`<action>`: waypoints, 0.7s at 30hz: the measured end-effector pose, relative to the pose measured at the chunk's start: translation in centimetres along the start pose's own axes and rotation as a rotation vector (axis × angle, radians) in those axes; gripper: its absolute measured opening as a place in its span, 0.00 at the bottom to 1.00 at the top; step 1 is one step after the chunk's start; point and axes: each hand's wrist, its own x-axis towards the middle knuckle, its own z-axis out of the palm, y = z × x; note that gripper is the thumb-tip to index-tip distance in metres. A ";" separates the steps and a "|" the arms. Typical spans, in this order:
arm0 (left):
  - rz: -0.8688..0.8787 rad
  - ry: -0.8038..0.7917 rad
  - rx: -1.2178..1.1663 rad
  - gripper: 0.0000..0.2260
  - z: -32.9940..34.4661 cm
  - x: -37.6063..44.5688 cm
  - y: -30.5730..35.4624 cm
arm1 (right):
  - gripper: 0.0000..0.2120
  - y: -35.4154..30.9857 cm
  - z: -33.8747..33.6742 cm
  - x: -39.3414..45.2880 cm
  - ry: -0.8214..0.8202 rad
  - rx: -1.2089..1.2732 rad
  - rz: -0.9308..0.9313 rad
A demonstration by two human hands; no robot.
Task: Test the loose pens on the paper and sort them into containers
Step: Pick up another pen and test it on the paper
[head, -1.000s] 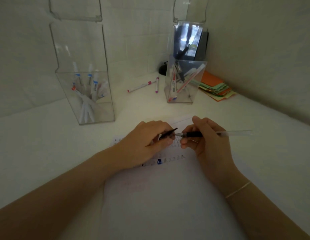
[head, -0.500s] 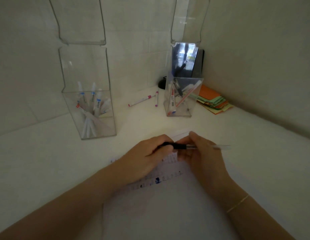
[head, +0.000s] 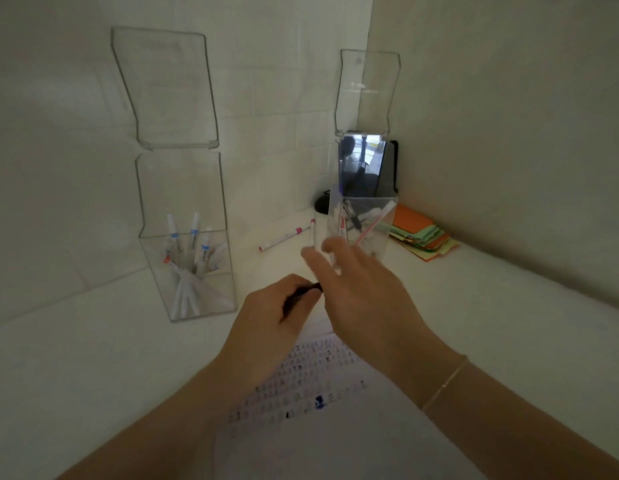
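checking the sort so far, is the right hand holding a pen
No: the right hand reaches toward the right clear container with fingers spread and nothing in them, while the left hand grips the black pen.

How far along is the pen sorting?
Done: pens stand in the left container and the right container. In hand: the left hand grips a black pen; the right hand reaches forward, open. Left: two pink-banded pens lie loose.

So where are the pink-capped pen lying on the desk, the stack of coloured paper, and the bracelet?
Pink-capped pen (head: 283,238), head view, middle of its barrel.
Stack of coloured paper (head: 422,233), head view, top sheets.
Bracelet (head: 446,383), head view, chain across the right wrist.
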 end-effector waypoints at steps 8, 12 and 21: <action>-0.033 -0.090 0.239 0.25 -0.7 0.5 -3.2 | 0.30 4.9 -5.3 9.1 0.158 0.204 0.221; -0.001 -0.346 0.568 0.28 -0.1 0.1 -5.9 | 0.27 9.2 -5.6 12.4 0.334 0.328 0.367; 0.042 -0.299 0.610 0.24 0.1 0.2 -6.2 | 0.05 12.4 0.6 14.1 -0.438 0.076 0.489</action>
